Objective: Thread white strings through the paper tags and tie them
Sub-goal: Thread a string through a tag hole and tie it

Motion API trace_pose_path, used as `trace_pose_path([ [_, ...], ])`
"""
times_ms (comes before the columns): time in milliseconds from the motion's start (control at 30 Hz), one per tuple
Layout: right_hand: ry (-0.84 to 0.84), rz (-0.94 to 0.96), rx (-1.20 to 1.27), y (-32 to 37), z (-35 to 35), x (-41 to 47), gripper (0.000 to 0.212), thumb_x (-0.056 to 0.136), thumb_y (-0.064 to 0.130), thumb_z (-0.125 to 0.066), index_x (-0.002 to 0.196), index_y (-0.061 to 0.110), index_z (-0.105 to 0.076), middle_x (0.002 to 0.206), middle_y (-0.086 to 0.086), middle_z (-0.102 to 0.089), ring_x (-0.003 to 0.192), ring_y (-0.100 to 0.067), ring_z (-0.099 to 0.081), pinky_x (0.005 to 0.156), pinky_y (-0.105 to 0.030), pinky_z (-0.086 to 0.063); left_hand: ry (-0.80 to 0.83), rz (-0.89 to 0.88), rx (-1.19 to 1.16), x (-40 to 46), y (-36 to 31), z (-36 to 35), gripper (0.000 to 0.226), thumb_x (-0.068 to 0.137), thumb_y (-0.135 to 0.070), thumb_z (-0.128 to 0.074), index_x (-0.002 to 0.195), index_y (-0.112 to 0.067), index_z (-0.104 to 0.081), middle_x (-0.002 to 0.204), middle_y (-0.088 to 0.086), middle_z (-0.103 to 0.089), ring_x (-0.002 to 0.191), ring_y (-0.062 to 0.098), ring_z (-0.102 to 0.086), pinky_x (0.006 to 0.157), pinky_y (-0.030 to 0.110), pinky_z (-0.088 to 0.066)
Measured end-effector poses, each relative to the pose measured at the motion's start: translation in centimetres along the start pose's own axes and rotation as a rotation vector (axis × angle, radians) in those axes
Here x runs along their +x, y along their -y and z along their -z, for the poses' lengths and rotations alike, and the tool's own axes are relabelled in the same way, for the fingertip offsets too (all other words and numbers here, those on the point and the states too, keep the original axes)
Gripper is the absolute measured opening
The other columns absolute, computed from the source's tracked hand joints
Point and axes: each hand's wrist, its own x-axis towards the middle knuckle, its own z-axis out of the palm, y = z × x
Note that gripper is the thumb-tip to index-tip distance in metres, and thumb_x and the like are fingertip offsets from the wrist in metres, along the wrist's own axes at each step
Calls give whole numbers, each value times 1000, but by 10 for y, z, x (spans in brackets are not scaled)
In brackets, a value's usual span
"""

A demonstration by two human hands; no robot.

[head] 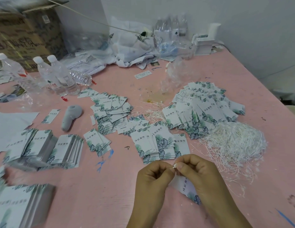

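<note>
I see the paper tag [187,186] low in the frame, right of centre, hanging between my two hands above the pink table [110,186]. It is white with dark printed characters down its face and a blue-green leaf at its lower corner. A thin white string [176,172] runs up from its top to a small white plastic end piece [174,165] at my fingertips.

Most of the tag's upper part is hidden behind my hands, so I cannot make out its hole or whether the string passes through it. The string is very fine and hard to follow past the fingers. The lower left of the frame is blurred, where stacked tags [23,204] smear together.

My left hand [153,176] is curled, its thumb and forefinger pinching the string just left of the end piece. My right hand [198,172] is also curled, thumb and forefinger pinching the end piece itself. The fingertips of both hands nearly touch.

A loose heap of white strings [234,143] lies at middle right, with a pile of tags [206,109] just above it.
</note>
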Motion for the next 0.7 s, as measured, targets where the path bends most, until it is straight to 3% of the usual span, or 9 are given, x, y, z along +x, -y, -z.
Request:
trace_pose_path([
  [200, 29, 12, 26, -2, 0, -1, 18, 89, -2, -62, 80, 12, -71, 65, -7, -66, 61, -13, -59, 61, -19, -50, -2, -30, 12, 0, -2, 0, 11, 72, -19, -68, 62, -17, -71, 51, -6, -56, 50, 5, -43, 51, 15, -37],
  [333, 57, -24, 94, -5, 2, -1, 5, 82, 14, -72, 87, 14, -74, 75, -13, -71, 70, -21, -63, 72, -30, -55, 5, -59, -10, -1, -6, -1, 15, 73, -14, -67, 61, -21, -72, 51, -7, -60, 48, -2, -49, 51, 10, -39],
  [433, 57, -41, 111, -4, 3, -1, 17, 76, 22, -70, 89, 13, -75, 77, -15, -71, 70, -22, -63, 77, -37, -56, 4, -61, -28, -1, -5, -1, 12, 72, -14, -68, 63, -19, -73, 52, -7, -61, 48, -2, -50, 51, 10, -40],
  [567, 40, -14, 59, -1, 1, -1, 8, 76, 15, -71, 84, 17, -73, 69, -11, -69, 64, -18, -62, 67, -26, -53, 6, -66, -37, -1, -3, -1, 11, 66, -28, -72, 65, -17, -73, 55, -4, -63, 50, 1, -49, 51, 11, -39],
  [700, 35, 63, -68, 0, -1, -4, 33, 84, -4, -67, 89, 28, -74, 72, -6, -72, 67, -11, -68, 67, -16, -52, 3, -56, -37, 0, 0, -1, 7, 73, -16, -69, 68, -16, -73, 57, -2, -65, 52, 3, -51, 53, 13, -40],
])
